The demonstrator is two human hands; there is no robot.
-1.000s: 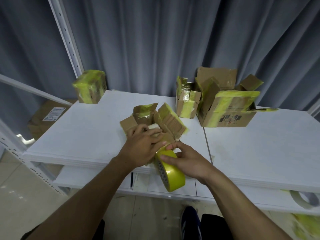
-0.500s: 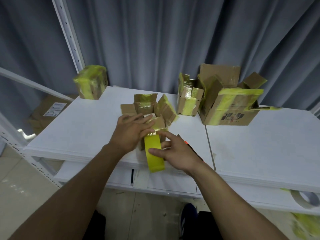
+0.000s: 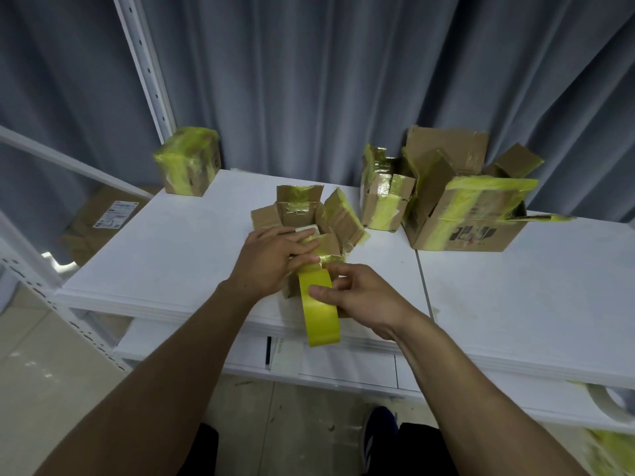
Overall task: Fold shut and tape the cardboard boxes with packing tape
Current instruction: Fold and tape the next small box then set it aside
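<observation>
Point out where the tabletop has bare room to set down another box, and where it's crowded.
Two patches are free: the stretch of table between the taped box and the left hand, and the right panel in front of the large open box. Crowded: the middle, around the box being taped, right hand and yellow tape roll.

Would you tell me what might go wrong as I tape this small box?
The small box has its far and side flaps up, so tape from the yellow roll may seal it partly. Only the left hand pins it near the table edge; a pull by the right hand might drag it off.
</observation>
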